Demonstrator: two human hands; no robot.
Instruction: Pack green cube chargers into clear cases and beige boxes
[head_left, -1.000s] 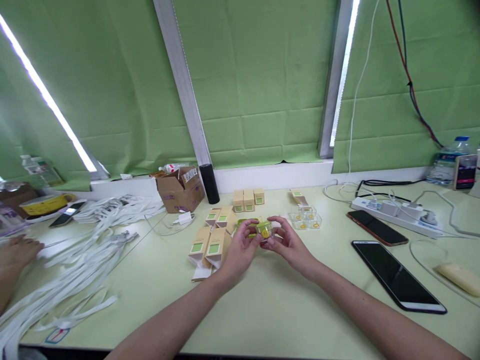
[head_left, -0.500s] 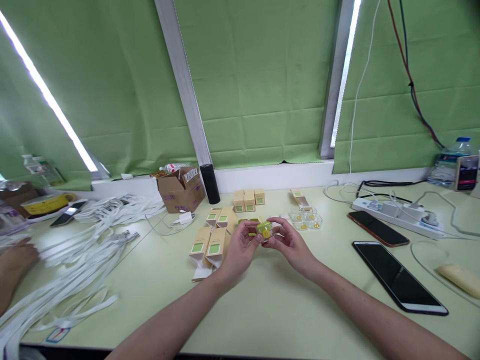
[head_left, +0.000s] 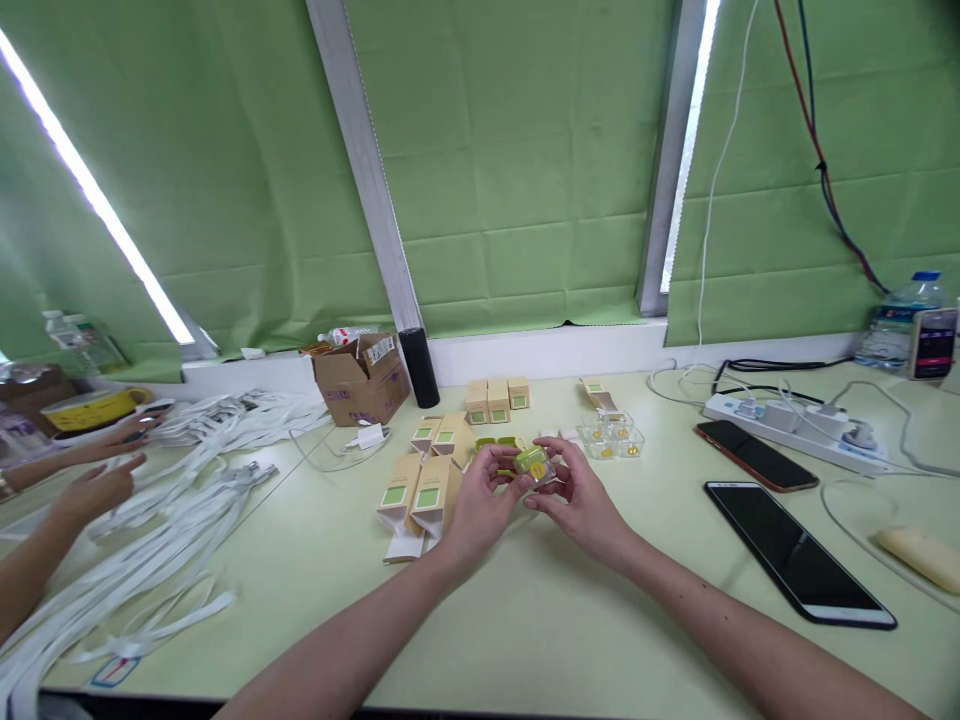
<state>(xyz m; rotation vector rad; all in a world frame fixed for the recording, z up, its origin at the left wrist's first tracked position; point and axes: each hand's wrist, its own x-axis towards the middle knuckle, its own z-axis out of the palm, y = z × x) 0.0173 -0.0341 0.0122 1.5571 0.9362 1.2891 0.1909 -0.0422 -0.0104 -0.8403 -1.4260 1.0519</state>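
Observation:
A small clear case with a green item and a yellow round mark (head_left: 534,463) is held between both hands above the table. My left hand (head_left: 484,493) pinches its left side; my right hand (head_left: 576,489) grips its right side. Just behind my left fingers lie more green pieces (head_left: 501,442). Several tan boxes with green windows (head_left: 430,495) stand left of my left hand, and smaller tan boxes (head_left: 498,400) stand farther back. Clear cases with yellow marks (head_left: 613,437) sit beyond my right hand, beside an opened tan box (head_left: 600,396).
White straps (head_left: 142,540) cover the left side, where another person's hands (head_left: 97,490) reach in. A cardboard box (head_left: 362,380) and black cylinder (head_left: 419,368) stand at the back. Phones (head_left: 799,555) and a power strip (head_left: 795,433) lie right.
The clear case has tilted and turned slightly between my hands, uncovering green pieces behind it. At the left, the other person's hands have moved farther into view over the straps.

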